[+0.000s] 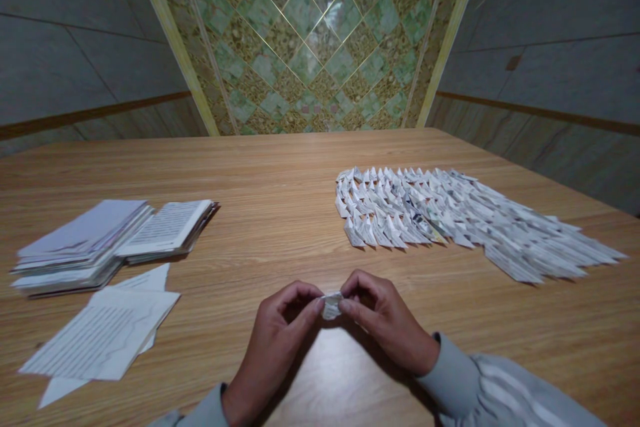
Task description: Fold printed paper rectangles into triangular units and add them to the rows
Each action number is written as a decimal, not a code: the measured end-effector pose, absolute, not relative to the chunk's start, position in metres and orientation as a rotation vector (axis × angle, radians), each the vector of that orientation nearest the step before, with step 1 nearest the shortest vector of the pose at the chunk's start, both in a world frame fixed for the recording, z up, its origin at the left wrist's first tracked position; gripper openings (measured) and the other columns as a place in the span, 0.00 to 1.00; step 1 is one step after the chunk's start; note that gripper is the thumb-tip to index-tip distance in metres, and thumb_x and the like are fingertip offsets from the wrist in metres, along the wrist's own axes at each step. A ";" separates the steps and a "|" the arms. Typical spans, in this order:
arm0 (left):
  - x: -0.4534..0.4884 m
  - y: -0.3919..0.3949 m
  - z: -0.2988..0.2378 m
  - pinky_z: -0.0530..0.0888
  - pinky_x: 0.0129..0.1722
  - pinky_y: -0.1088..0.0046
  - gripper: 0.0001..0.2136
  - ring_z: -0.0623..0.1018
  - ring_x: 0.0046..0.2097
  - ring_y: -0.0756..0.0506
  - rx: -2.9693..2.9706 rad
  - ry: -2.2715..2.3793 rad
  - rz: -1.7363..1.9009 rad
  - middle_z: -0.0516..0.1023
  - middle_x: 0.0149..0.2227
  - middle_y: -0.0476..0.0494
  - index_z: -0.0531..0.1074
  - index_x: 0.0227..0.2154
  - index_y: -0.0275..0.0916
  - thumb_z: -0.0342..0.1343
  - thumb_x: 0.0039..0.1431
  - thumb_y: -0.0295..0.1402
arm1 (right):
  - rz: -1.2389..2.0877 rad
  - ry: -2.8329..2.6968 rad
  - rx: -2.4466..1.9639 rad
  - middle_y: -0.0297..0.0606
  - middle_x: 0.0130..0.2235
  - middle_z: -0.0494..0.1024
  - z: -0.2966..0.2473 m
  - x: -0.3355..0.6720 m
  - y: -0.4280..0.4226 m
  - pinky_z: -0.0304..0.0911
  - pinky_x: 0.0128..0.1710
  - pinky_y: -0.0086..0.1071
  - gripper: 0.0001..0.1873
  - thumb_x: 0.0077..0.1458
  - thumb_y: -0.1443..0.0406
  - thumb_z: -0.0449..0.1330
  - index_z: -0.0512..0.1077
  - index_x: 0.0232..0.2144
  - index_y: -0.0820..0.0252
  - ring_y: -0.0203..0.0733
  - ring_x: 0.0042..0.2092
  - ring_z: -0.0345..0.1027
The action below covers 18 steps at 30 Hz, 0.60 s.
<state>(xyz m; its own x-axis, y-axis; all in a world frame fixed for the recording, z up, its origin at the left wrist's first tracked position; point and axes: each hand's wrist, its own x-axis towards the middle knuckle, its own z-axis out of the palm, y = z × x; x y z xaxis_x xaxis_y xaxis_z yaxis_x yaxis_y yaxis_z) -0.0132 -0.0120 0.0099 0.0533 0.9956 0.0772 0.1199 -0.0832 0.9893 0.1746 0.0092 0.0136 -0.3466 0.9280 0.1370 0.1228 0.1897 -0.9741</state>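
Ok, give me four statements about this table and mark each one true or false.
1. The left hand and right hand both pinch one small scrap. True.
2. The folded pieces lie to the left of the hands. False: they lie in rows to the right, farther back.
3. A stack of paper sits at the left of the table. True.
4. The sheets rest on top of the stack. False: they lie flat on the table, on the near side of the stack.
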 end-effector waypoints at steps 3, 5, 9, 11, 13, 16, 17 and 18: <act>-0.013 -0.013 0.011 0.72 0.32 0.73 0.07 0.76 0.31 0.46 1.372 1.233 1.183 0.79 0.27 0.47 0.77 0.27 0.37 0.62 0.55 0.35 | 1.238 -1.653 -1.010 0.30 0.26 0.68 0.013 0.175 0.009 0.54 0.29 0.28 0.08 0.55 0.62 0.62 0.70 0.28 0.61 0.35 0.29 0.59; -0.012 -0.013 0.012 0.72 0.32 0.73 0.07 0.76 0.31 0.46 1.371 1.237 1.184 0.79 0.27 0.47 0.77 0.27 0.37 0.62 0.55 0.35 | 1.227 -1.663 -1.009 0.30 0.26 0.68 0.014 0.175 0.009 0.54 0.29 0.28 0.08 0.55 0.62 0.62 0.70 0.28 0.61 0.35 0.29 0.59; -0.012 -0.013 0.010 0.72 0.32 0.73 0.07 0.76 0.31 0.46 1.365 1.243 1.182 0.79 0.27 0.47 0.77 0.28 0.37 0.62 0.56 0.35 | 1.227 -1.666 -1.016 0.30 0.26 0.69 0.015 0.174 0.009 0.55 0.29 0.28 0.08 0.55 0.62 0.62 0.70 0.28 0.61 0.35 0.29 0.60; -0.012 -0.012 0.009 0.73 0.33 0.73 0.06 0.77 0.33 0.46 1.353 1.238 1.188 0.79 0.29 0.47 0.77 0.29 0.37 0.62 0.56 0.35 | 1.231 -1.662 -1.011 0.30 0.26 0.69 0.015 0.174 0.009 0.55 0.29 0.28 0.08 0.56 0.62 0.61 0.70 0.28 0.61 0.35 0.29 0.60; -0.012 -0.012 0.008 0.74 0.36 0.72 0.07 0.78 0.35 0.45 1.329 1.227 1.191 0.81 0.32 0.46 0.78 0.33 0.38 0.62 0.56 0.35 | 1.232 -1.661 -1.001 0.30 0.26 0.69 0.015 0.174 0.009 0.55 0.30 0.28 0.08 0.56 0.63 0.61 0.70 0.29 0.61 0.34 0.29 0.59; -0.013 -0.011 0.007 0.73 0.35 0.72 0.07 0.78 0.35 0.45 1.331 1.213 1.175 0.80 0.31 0.46 0.78 0.32 0.37 0.62 0.55 0.36 | 1.228 -1.661 -0.999 0.30 0.26 0.68 0.015 0.175 0.009 0.54 0.29 0.28 0.08 0.55 0.63 0.61 0.70 0.28 0.61 0.34 0.29 0.59; -0.013 -0.010 0.007 0.73 0.34 0.72 0.07 0.77 0.34 0.45 1.346 1.212 1.170 0.80 0.29 0.46 0.77 0.30 0.37 0.62 0.56 0.36 | 1.230 -1.660 -1.000 0.30 0.26 0.68 0.015 0.175 0.009 0.54 0.29 0.28 0.08 0.55 0.63 0.61 0.70 0.28 0.61 0.34 0.29 0.58; -0.014 -0.010 0.007 0.72 0.33 0.73 0.07 0.77 0.32 0.46 1.362 1.213 1.170 0.79 0.28 0.46 0.77 0.28 0.37 0.62 0.56 0.36 | 1.235 -1.656 -1.001 0.30 0.27 0.68 0.015 0.174 0.009 0.54 0.29 0.28 0.08 0.55 0.62 0.61 0.70 0.28 0.61 0.34 0.29 0.58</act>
<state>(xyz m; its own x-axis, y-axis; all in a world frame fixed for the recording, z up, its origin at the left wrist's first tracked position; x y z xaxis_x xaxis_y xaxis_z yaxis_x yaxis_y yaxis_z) -0.0136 -0.0102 0.0073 0.0557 0.9962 0.0666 0.1021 -0.0720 0.9922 0.1744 0.0093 0.0146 -0.3469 0.9258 0.1503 0.1205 0.2029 -0.9718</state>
